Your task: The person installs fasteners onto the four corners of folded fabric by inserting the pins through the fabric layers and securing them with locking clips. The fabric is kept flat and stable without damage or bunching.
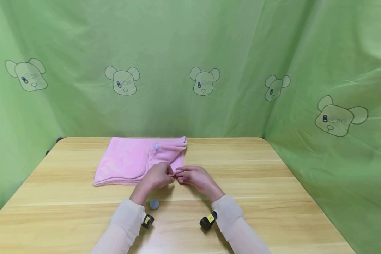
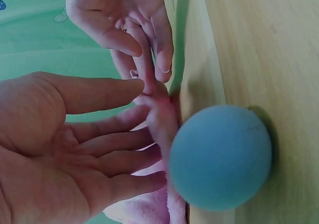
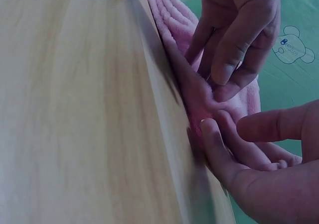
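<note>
A folded pink towel (image 1: 124,158) lies on the table, its right part folded over in loose creases. At its near right corner my left hand (image 1: 158,175) pinches the edge between thumb and forefinger, the other fingers stretched along the cloth. Facing it, my right hand (image 1: 195,179) touches the same corner with nearly straight fingertips; its thumb stands apart in the left wrist view. The bunched corner (image 3: 202,97) shows between both hands in the right wrist view. A blue ball (image 2: 222,157) sits on the table near my left wrist.
A second small light-blue ball (image 1: 156,147) rests on the towel's upper part. The wooden table (image 1: 241,169) extends to both sides and toward me. Green curtains (image 1: 165,42) printed with bear heads hang behind and at the sides. Wrist cameras (image 1: 208,221) sit under both sleeves.
</note>
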### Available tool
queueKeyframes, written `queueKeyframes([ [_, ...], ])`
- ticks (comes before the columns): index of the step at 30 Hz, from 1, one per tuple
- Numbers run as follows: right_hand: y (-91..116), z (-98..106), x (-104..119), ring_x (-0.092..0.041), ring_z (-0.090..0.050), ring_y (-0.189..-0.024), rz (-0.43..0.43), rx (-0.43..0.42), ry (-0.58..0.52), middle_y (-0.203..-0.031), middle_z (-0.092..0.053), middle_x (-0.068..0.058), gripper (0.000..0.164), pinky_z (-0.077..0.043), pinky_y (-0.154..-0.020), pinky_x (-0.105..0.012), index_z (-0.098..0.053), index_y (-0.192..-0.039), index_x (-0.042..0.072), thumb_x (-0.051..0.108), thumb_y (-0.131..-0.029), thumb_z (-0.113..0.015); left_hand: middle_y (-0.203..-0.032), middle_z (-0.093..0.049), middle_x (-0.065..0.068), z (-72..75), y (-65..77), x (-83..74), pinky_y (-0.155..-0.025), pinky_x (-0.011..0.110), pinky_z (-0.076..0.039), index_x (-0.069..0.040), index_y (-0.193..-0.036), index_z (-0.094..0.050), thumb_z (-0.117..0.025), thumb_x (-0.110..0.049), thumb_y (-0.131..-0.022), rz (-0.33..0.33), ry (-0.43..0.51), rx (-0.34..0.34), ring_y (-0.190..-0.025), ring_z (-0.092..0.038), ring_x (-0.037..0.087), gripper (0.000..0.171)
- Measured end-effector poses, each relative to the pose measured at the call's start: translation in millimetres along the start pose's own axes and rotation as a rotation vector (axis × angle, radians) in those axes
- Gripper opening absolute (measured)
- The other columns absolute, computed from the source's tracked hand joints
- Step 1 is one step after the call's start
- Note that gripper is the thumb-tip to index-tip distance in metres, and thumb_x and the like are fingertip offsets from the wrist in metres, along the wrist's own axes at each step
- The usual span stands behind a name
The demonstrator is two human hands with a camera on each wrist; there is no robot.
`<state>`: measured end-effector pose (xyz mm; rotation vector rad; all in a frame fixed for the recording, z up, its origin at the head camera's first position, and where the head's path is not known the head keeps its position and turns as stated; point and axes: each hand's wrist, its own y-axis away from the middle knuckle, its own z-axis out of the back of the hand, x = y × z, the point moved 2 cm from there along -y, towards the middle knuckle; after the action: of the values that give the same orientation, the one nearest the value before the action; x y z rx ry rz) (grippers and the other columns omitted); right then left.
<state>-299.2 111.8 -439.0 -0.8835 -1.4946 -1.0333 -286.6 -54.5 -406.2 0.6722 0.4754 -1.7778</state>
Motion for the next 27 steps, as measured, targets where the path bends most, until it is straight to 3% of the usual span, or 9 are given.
queueKeyframes([
  [3,0.0,0.3,1.2,-0.031,-0.062,-0.102,-0.006,-0.001,-0.046,-0.115,-0.063,-0.027,0.039,-0.051,-0.091,-0.039,-0.053,-0.125,-0.015,-0.015,-0.087,-0.05,-0.096,-0.067,0.011,0.4,-0.6,0.0,-0.081,0.041,-0.052,-0.001,-0.103,-0.064,-0.076,-0.01,-0.08,0.025,-0.005,-0.033,-0.084,-0.061,0.024,0.028],
  [7,0.4,1.8,2.9,-0.034,-0.061,-0.105,-0.003,-0.004,-0.093,-0.116,-0.061,-0.029,0.038,-0.051,-0.091,-0.039,-0.053,-0.125,-0.016,-0.015,-0.087,-0.049,-0.087,-0.069,0.008,0.5,-1.2,1.7,-0.072,0.037,-0.054,-0.001,-0.098,-0.069,-0.074,-0.007,-0.082,0.005,-0.006,-0.055,-0.074,-0.061,0.021,0.017],
  [10,0.0,2.6,3.7,-0.038,-0.058,-0.109,-0.005,-0.003,-0.117,-0.118,-0.06,-0.031,0.037,-0.051,-0.091,-0.038,-0.053,-0.125,-0.016,-0.015,-0.087,-0.049,-0.075,-0.068,0.003,0.9,-2.2,3.2,-0.063,0.033,-0.053,-0.002,-0.087,-0.072,-0.073,-0.006,-0.083,-0.052,-0.043,-0.095,-0.062,-0.058,0.015,0.006],
  [16,-1.1,2.7,4.4,-0.041,-0.054,-0.113,-0.014,-0.013,-0.134,-0.119,-0.06,-0.03,0.038,-0.052,-0.09,-0.036,-0.052,-0.125,-0.017,-0.015,-0.088,-0.048,-0.072,-0.069,0.003,1.6,-4.4,6.4,-0.061,0.031,-0.052,-0.005,-0.079,-0.073,-0.075,-0.008,-0.083,-0.134,-0.115,-0.202,-0.058,-0.055,0.012,0.005],
  [22,1.0,3.2,9.1,-0.041,-0.055,-0.112,-0.006,0.001,-0.129,-0.123,-0.055,-0.033,0.04,-0.05,-0.092,-0.039,-0.047,-0.128,-0.019,-0.016,-0.088,-0.047,-0.07,-0.068,0.002,1.2,-5.6,7.6,-0.059,0.03,-0.051,-0.005,-0.08,-0.073,-0.075,-0.008,-0.083,-0.104,-0.077,-0.214,-0.056,-0.054,0.012,0.005],
  [27,6.0,12.1,19.1,-0.043,-0.058,-0.105,0.02,-0.028,-0.034,-0.12,-0.054,-0.039,0.037,-0.049,-0.092,-0.046,-0.047,-0.129,-0.019,-0.01,-0.093,-0.045,-0.067,-0.066,0.0,1.5,-5.6,7.7,-0.058,0.031,-0.05,-0.006,-0.078,-0.073,-0.076,-0.012,-0.084,-0.09,-0.063,-0.24,-0.056,-0.053,0.012,0.009],
])
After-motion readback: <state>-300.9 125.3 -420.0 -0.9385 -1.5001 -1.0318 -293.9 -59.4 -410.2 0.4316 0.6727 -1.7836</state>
